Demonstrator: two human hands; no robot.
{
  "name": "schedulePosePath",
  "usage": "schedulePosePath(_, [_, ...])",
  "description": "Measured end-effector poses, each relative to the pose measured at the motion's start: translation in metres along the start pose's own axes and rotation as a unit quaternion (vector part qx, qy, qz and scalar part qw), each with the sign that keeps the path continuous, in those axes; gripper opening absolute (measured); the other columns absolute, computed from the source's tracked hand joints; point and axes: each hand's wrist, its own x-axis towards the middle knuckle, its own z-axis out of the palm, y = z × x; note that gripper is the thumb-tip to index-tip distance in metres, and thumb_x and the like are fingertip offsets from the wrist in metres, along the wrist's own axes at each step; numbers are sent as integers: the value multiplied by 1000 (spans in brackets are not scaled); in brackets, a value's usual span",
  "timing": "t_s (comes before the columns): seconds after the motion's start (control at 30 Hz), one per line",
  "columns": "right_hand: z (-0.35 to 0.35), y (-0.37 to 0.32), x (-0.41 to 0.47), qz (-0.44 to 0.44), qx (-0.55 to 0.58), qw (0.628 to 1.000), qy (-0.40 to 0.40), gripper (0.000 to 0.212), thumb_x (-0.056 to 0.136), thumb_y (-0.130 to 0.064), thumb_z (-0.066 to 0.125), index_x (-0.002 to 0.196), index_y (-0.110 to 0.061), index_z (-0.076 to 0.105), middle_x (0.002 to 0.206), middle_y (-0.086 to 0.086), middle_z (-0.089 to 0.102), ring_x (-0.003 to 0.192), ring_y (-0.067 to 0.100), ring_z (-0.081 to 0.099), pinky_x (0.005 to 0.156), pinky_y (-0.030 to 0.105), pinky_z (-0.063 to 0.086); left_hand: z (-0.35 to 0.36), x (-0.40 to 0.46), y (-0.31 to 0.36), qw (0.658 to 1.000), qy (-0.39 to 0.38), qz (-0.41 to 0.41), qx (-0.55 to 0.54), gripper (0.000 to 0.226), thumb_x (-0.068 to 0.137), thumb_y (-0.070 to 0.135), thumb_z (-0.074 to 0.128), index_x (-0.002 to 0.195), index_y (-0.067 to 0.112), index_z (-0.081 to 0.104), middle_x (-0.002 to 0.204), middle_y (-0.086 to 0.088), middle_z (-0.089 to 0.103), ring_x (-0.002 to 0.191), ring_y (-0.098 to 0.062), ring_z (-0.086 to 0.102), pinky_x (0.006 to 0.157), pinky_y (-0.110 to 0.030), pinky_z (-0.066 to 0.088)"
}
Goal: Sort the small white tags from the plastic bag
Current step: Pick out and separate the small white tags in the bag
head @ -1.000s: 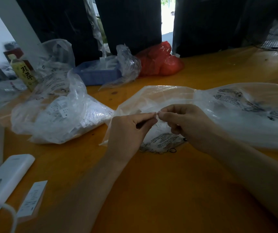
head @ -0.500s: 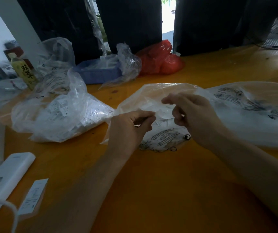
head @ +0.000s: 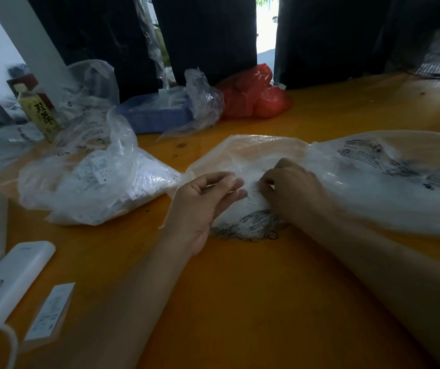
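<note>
A clear plastic bag (head: pixel 253 153) with black print lies flat in the middle of the orange table (head: pixel 266 288). A blurred white heap of small tags (head: pixel 250 206) shows at its near end. My right hand (head: pixel 293 193) is down on that heap, its fingers curled and its fingertips pinching into the tags. My left hand (head: pixel 202 201) hovers just left of it at the bag's edge. Its thumb and fingers are loosely curved with a gap between them, and I see nothing in it. A second bag (head: pixel 99 182), bulging with white tags, sits to the left.
A large printed clear bag (head: pixel 399 182) spreads to the right. At the back stand a blue tray (head: pixel 155 115), a red bag (head: pixel 253 94) and a yellow bottle (head: pixel 40 113). A white device (head: pixel 11 283) and a card (head: pixel 51 310) lie near left.
My hands pinched something together a second ago. The right hand then lifted away and has now dropped onto the tag heap; the left hand's fingers have loosened.
</note>
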Motion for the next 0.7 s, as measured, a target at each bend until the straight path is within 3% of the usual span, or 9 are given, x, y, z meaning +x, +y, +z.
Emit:
schedulePosePath(0.1, [-7, 4, 3, 53, 133, 988, 61, 25, 103, -34, 57, 99, -16, 75, 96, -3, 71, 78, 12, 63, 69, 26, 50, 0, 0, 1, 1000, -6, -9, -16, 38, 79, 24, 80, 111, 2, 75, 106, -19, 80, 100, -31, 79, 78, -22, 62])
schedulePosePath(0.17, [-13, 8, 2, 93, 260, 958, 82, 25, 102, -35, 58, 90, -19, 72, 74, -3, 71, 62, 7, 61, 57, 21, 48, -1, 1, 1, 1000, -7, -14, -24, 37, 80, 22, 80, 110, 1, 76, 106, -20, 80, 100, -31, 80, 79, -23, 63])
schedulePosePath(0.23, [-20, 10, -3, 130, 402, 903, 73, 20, 102, -32, 59, 92, -21, 71, 67, 2, 70, 55, 8, 62, 54, 20, 51, -2, 1, 0, 999, -8, -21, -28, 38, 80, 20, 80, 112, 0, 76, 107, -20, 80, 100, -31, 80, 80, -23, 63])
schedulePosePath(0.3, [-24, 10, -5, 157, 525, 834, 57, 14, 101, -24, 63, 96, -13, 71, 71, 3, 72, 64, 16, 67, 62, 26, 57, -1, 1, 0, 999, -13, -26, -29, 41, 81, 20, 81, 115, -2, 75, 108, -20, 80, 100, -31, 79, 81, -23, 63])
schedulePosePath(0.37, [-26, 10, -5, 165, 583, 794, 47, 8, 97, -14, 67, 96, -7, 72, 75, 5, 73, 71, 21, 69, 68, 30, 59, -2, 0, 0, 999, -19, -26, -30, 43, 80, 20, 81, 116, -2, 74, 109, -20, 79, 101, -32, 79, 82, -24, 63])
schedulePosePath(0.43, [-26, 9, -5, 152, 592, 791, 40, 6, 94, -13, 71, 97, -8, 73, 78, 5, 73, 73, 19, 67, 71, 29, 57, -2, 0, 1, 999, -21, -26, -33, 41, 80, 20, 81, 115, -1, 75, 110, -20, 79, 101, -32, 79, 82, -24, 63])
schedulePosePath(0.6, [-30, 4, -10, 94, 520, 847, 62, 14, 99, -28, 65, 94, -23, 76, 79, -13, 70, 71, 5, 61, 68, 19, 53, -1, -1, 3, 999, -14, -30, -44, 22, 81, 16, 81, 100, 4, 83, 109, -23, 79, 100, -33, 79, 81, -24, 63])
schedulePosePath(0.7, [-37, -1, -11, 46, 481, 874, 56, 14, 105, -21, 56, 98, -18, 67, 89, -4, 70, 78, 13, 71, 71, 32, 62, 1, -2, 3, 999, -18, -21, -28, 22, 76, 18, 84, 96, 7, 84, 107, -23, 79, 98, -32, 80, 80, -24, 63])
